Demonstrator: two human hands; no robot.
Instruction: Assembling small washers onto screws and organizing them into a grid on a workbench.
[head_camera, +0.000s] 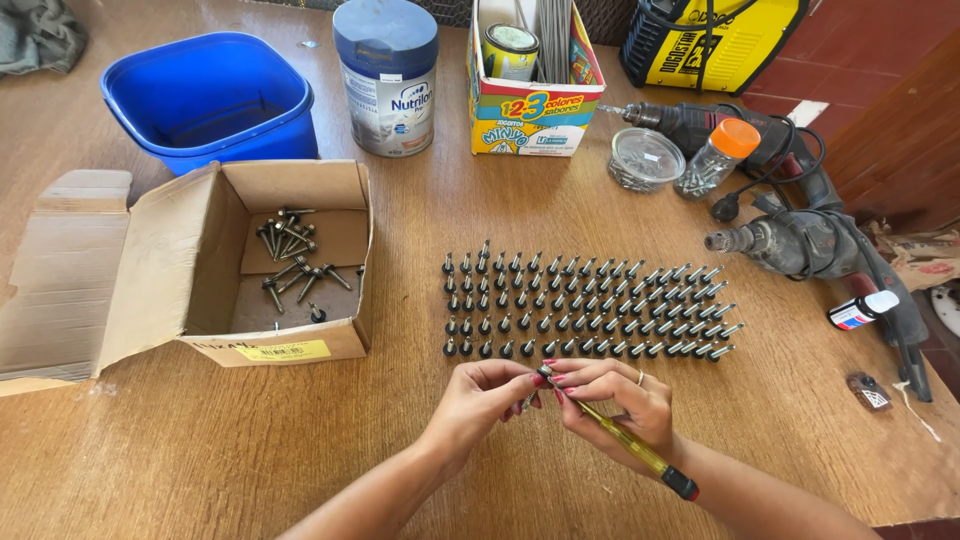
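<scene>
Your left hand (480, 395) pinches a small screw (530, 397) between thumb and fingertips, though your fingers hide most of it and you can only make out a dark sliver. Your right hand (615, 400) closes around a slim yellow screwdriver (620, 440), translucent along the handle with a black and red end cap; its tip is lost where both sets of fingertips meet, just in front of you at the table's near edge. Just beyond your hands, rows of screws (585, 305) stand on their heads on the worn wooden table (200, 450), each with a dark washer and a dull metal shank. To the left, an open cardboard box (160, 270) holds a loose heap of the same screws; its far flap is bent flat. Behind it sits a blue plastic tub (210, 95), its inside partly shadowed, then a round metal tin (387, 75) and a colourful carton (535, 100). At right lie two dusty power drills (800, 235) with tangled cords, a clear jar with an orange lid (718, 155) and a clear lidded cup (645, 158), contents too small to tell.
</scene>
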